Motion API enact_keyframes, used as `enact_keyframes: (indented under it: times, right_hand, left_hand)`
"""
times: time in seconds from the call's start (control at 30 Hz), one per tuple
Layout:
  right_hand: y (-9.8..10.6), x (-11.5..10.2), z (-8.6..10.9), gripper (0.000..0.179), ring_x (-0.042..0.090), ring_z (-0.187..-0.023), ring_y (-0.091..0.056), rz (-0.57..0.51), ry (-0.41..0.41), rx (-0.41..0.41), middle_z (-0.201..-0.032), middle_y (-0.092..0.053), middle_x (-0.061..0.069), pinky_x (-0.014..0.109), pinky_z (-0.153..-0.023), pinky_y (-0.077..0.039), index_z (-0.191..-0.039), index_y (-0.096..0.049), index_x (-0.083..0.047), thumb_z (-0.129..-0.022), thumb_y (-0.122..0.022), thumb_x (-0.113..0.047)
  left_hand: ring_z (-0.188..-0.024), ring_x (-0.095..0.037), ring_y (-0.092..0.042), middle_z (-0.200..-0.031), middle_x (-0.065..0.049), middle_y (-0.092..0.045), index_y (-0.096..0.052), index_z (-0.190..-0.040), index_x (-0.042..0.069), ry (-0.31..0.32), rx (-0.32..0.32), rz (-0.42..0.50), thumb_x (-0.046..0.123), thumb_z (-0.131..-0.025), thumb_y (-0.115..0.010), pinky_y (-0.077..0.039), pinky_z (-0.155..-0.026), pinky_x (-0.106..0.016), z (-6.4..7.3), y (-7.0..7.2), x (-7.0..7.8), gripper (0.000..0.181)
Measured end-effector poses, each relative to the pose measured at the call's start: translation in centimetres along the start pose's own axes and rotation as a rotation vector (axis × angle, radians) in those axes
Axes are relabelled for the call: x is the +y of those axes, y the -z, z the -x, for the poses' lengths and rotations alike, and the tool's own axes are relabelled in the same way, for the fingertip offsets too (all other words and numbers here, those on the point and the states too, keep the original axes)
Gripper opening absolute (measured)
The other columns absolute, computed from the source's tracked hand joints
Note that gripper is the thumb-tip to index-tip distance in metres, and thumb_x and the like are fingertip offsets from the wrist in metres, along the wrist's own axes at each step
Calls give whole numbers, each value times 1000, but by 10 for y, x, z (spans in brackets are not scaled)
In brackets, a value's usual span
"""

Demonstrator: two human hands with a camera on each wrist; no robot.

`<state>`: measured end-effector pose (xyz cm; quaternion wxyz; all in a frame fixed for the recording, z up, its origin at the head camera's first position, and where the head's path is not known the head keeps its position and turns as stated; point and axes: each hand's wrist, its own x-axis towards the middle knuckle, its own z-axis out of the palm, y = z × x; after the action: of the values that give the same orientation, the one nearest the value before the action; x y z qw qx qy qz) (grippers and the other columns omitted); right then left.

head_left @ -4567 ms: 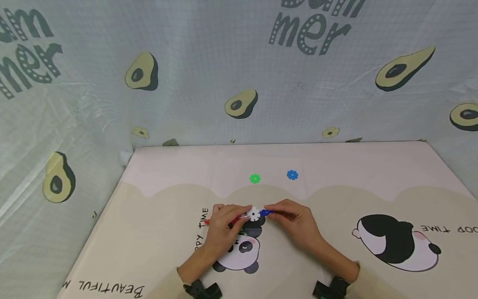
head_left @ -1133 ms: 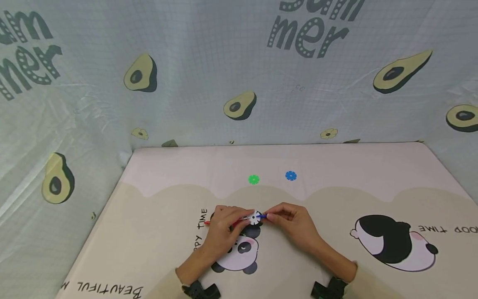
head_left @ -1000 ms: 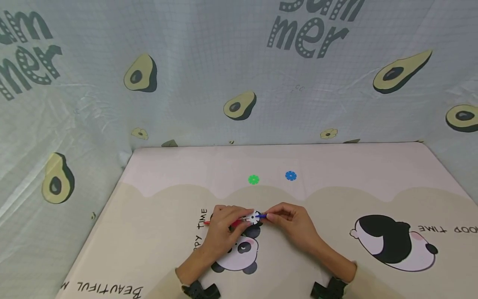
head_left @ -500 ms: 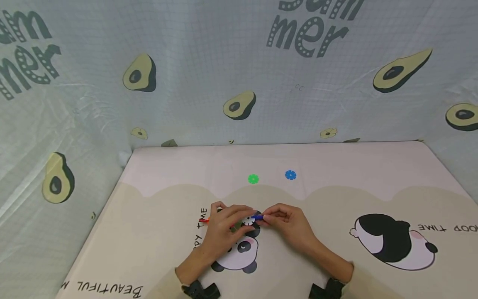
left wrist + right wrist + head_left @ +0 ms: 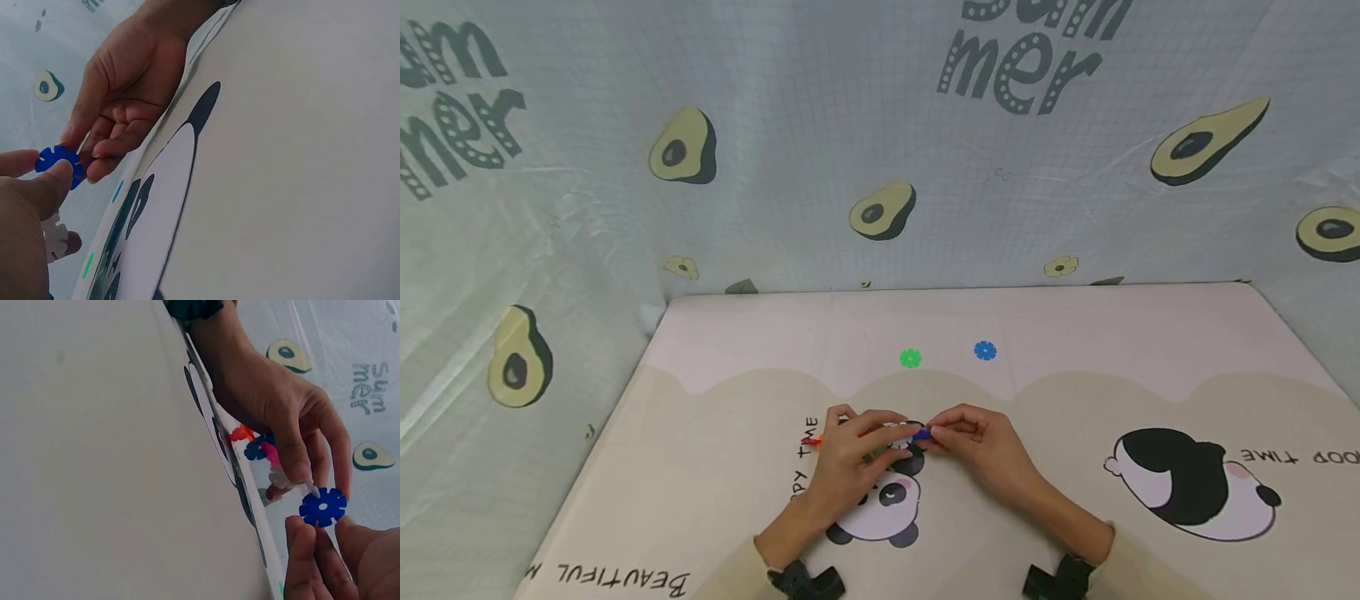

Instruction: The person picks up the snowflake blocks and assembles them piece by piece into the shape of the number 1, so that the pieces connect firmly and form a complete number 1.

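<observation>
My left hand (image 5: 850, 454) holds a short chain of plastic snowflake discs, with its red-orange end (image 5: 812, 442) sticking out to the left. In the right wrist view the chain shows an orange-red disc (image 5: 238, 432), a dark blue disc (image 5: 255, 450), a pink disc (image 5: 270, 452) and a white disc (image 5: 279, 477). A blue snowflake disc (image 5: 322, 507) sits at the white end, edge against a white disc there. My right hand (image 5: 985, 442) pinches this blue disc, and the left thumb and index finger reach it too. Fingers hide most of the chain.
On the table (image 5: 1075, 333), beyond the hands, lie a loose green disc (image 5: 911, 358) and a loose light blue disc (image 5: 985, 351). The tablecloth carries printed pandas and lettering. A hanging sheet with avocado prints (image 5: 883, 211) encloses the back and sides.
The blue disc has turned and come closer to the white disc. My left hand's fingertips have shifted right, covering most of the white disc. The loose discs have stayed put.
</observation>
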<state>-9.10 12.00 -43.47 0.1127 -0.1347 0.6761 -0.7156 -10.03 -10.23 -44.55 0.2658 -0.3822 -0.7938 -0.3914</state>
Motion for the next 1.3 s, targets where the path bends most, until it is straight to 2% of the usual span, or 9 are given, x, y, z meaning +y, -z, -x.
enact_keyframes:
  times: [0.27,0.37,0.6,0.83,0.97,1.07,1.3]
  right_hand:
    - [13,-8,-6,23,27,-90,-69,130,-58,52,-99,-70,15,31,-79,-53,-106,-67,0,-91,-67,-18]
    - [21,-12,-12,20,25,-91,-68,179,-33,80,-101,-69,15,31,-79,-54,-105,-67,-2,-91,-66,-15]
    - [37,-22,-24,17,24,-98,-64,414,36,188,-103,-69,8,25,-79,-52,-107,-68,-5,-92,-65,-12]
    - [55,-22,-37,19,14,-100,-61,467,98,269,-105,-67,4,19,-79,-50,-107,-69,-9,-91,-67,-19]
    - [64,-17,-44,24,20,-96,-63,475,116,313,-107,-66,6,19,-76,-51,-109,-68,-9,-89,-69,-22]
    - [68,-14,-48,26,25,-92,-63,489,102,345,-108,-65,9,20,-73,-51,-110,-68,-7,-89,-70,-23]
    - [75,-7,-54,28,23,-88,-59,599,66,410,-112,-63,10,28,-71,-47,-111,-69,-11,-88,-71,-26]
  left_hand:
    - [-85,-4,-65,-102,3,-68,-73,-109,20,10,33,16,16,-72,-81,-29,-77,-39,1,-3,0,38]
    - [-88,-4,-65,-102,4,-68,-73,-109,20,10,29,22,16,-72,-81,-29,-77,-39,1,-3,0,38]
    - [-90,-5,-65,-102,2,-68,-72,-109,20,-7,23,35,17,-73,-80,-29,-75,-38,1,-2,-1,37]
    - [-89,-5,-65,-102,1,-68,-72,-110,19,-21,29,29,19,-74,-79,-31,-75,-36,2,-2,-2,36]
    - [-87,-5,-65,-102,1,-68,-73,-109,19,-32,39,29,20,-75,-79,-32,-73,-34,2,-2,-3,35]
    - [-86,-4,-65,-101,0,-68,-73,-108,19,-43,50,27,21,-75,-79,-33,-72,-32,2,-3,-4,34]
    - [-86,-5,-65,-100,0,-69,-73,-107,18,-50,59,32,17,-71,-81,-34,-72,-31,1,-4,-3,37]
